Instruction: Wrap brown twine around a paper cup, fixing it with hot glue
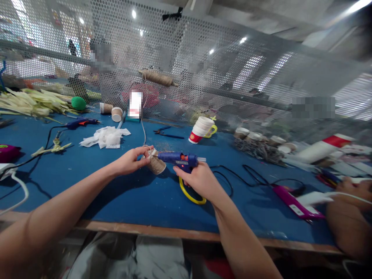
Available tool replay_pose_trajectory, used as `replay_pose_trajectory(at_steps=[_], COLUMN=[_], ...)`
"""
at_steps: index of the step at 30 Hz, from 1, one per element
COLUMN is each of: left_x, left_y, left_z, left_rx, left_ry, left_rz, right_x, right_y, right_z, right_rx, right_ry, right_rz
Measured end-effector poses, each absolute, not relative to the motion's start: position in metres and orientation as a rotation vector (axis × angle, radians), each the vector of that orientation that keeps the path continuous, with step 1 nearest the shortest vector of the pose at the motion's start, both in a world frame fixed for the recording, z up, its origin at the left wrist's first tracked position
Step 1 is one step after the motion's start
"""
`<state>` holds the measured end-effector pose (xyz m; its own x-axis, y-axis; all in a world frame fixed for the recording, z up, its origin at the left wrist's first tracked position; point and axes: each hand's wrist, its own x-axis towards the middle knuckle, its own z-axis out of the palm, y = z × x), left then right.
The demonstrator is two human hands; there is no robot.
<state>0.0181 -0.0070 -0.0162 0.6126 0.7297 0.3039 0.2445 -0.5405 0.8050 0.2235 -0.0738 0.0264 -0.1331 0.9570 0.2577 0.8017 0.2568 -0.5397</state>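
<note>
Over the blue table, my left hand is closed on the upper end of a small paper cup wrapped in brown twine. The cup is tilted. From it a strand of twine runs up to a spool on the mesh screen. My right hand grips a blue glue gun, a clear glue stick jutting from its back. The gun's nozzle points left and meets the cup near my left fingers. A yellow loop, perhaps a scissors handle, shows below my right hand; whether the hand holds it is unclear.
Stacked cups and pliers lie beyond my hands. A crumpled white cloth and another glue gun are left. Rightward, a cable leads towards a purple power strip, near another person's hand. Twine-wrapped cups stand behind.
</note>
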Motion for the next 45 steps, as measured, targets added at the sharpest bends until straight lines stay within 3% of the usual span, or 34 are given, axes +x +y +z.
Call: replay_pose_trajectory(at_steps=[24, 36, 39, 45], left_x=[0.017, 0.018, 0.019, 0.019], left_y=[-0.009, -0.011, -0.012, -0.011], left_z=[-0.013, -0.012, -0.012, -0.012], left_rx=[2.114, 2.141, 2.155, 2.154], left_ry=[0.676, 0.685, 0.686, 0.692], left_rz=[0.806, 0.837, 0.833, 0.824], right_x=[0.233, 0.253, 0.27, 0.285], right_y=[-0.064, -0.034, -0.009, 0.027], right_z=[0.023, 0.019, 0.01, -0.014], right_rx=[-1.618, -1.571, -1.797, -2.079], right_ry=[-1.913, -1.542, -1.564, -1.503], right_rz=[0.284, 0.751, 0.513, 0.492])
